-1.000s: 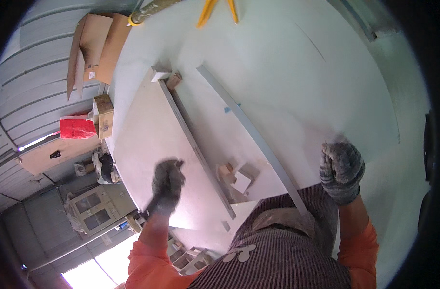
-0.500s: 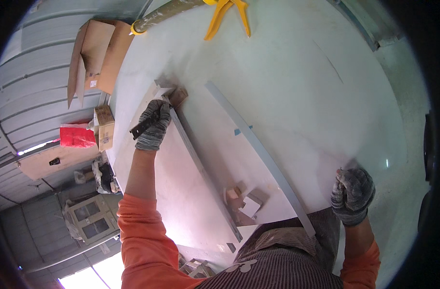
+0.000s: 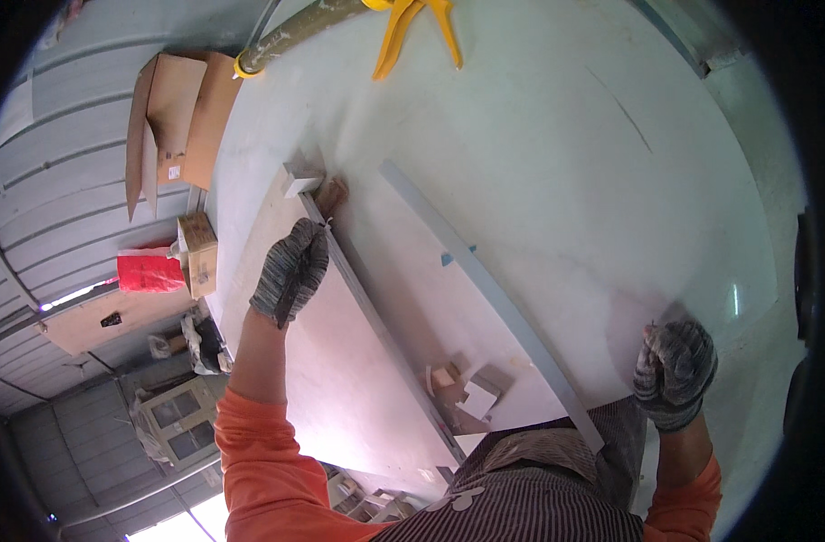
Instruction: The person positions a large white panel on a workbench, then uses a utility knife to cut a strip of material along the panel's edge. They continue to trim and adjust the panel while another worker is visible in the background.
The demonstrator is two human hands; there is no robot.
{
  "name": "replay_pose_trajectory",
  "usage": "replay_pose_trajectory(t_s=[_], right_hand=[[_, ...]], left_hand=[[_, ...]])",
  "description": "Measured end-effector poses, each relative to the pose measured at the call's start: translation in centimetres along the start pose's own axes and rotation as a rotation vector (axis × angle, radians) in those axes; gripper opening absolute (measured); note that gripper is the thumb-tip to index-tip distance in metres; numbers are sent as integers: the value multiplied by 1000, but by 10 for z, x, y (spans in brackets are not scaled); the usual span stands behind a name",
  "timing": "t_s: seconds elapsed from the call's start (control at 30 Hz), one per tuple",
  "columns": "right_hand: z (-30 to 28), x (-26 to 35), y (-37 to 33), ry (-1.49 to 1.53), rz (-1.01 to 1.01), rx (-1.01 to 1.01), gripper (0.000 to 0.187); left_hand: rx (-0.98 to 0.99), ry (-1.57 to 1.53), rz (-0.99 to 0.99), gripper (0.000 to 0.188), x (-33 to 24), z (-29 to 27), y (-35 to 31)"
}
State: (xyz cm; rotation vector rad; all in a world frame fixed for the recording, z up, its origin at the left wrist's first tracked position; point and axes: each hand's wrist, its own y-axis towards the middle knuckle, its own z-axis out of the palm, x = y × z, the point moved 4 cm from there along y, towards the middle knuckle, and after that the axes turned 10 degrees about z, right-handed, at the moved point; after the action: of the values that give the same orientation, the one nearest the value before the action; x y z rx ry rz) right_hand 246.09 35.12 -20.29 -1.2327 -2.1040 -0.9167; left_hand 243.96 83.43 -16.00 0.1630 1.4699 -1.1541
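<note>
My left hand [image 3: 290,271], in a grey knitted glove, is closed around a slim black tool [image 3: 287,298]; its exact kind is unclear. The fist hovers at the edge of a long white panel [image 3: 336,361], close to its far end. A small white block [image 3: 300,181] sits at that end, with a brown piece [image 3: 333,195] beside it. My right hand [image 3: 675,375], gloved alike, is held closed over the right side of the white table [image 3: 566,117]. A tiny tip shows at its fingers, but what they hold, if anything, is hidden.
A pale grey strip [image 3: 494,294] with blue tape lies slantwise between my hands, its near end at my apron. Small white and wooden blocks [image 3: 481,391] lie left of it. A yellow-handled caulking gun [image 3: 399,36] is at the far edge. Cardboard boxes [image 3: 173,117] stand beyond the left edge.
My left hand has come slightly nearer along the panel's edge and turned, so the black tool now points more toward me. My right hand stays closed, shifted slightly in view.
</note>
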Motion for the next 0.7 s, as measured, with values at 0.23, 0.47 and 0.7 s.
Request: replay_pose_trajectory(t_s=[0.23,0.47,0.7], right_hand=[[-1,-1,-1,-71,-8,4,14],[-2,-1,-3,-109,-39,10,15],[-1,-1,1,-3,8,29,15]], left_hand=[[78,1,-265,12,45,-3,-56],[253,861,34,21,52,-9,-95],[193,302,122,6,5,3,6]])
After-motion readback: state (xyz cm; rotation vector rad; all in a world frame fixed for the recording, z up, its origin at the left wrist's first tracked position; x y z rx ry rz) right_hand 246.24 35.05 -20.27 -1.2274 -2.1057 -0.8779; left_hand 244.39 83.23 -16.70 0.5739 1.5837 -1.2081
